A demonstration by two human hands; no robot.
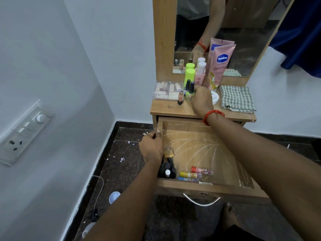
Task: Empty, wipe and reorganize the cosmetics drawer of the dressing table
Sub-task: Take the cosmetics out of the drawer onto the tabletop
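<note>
So the drawer (199, 136) is pulled wide open under the tabletop (166, 108), and its left wall is gripped by the left hand (151, 148), fingers curled over the edge. Inside, a cluster of dark-capped bottles (167, 168) is packed into the front left corner (five or six maybe, can't be counted for sure), with one gold-capped bottle (168, 153) right behind them. Three small tubes (191, 174) are laid near the front: one red, one yellow, one blue. The rest of the drawer floor is bare and scratched.

Up top, the right hand (202, 100) is closed around a nail polish bottle (190, 93) on the tabletop, red thread seen at the wrist. Beside it are another dark-capped bottle (187, 86), one peach polish (180, 97), one clear case of lipsticks (167, 91), one neon green-capped bottle (189, 75), one pink bottle (200, 73) and one Vaseline tube (220, 66). A white jar (215, 98) is half hidden by the hand. One folded checked cloth (237, 99) is parked on the right.
</note>
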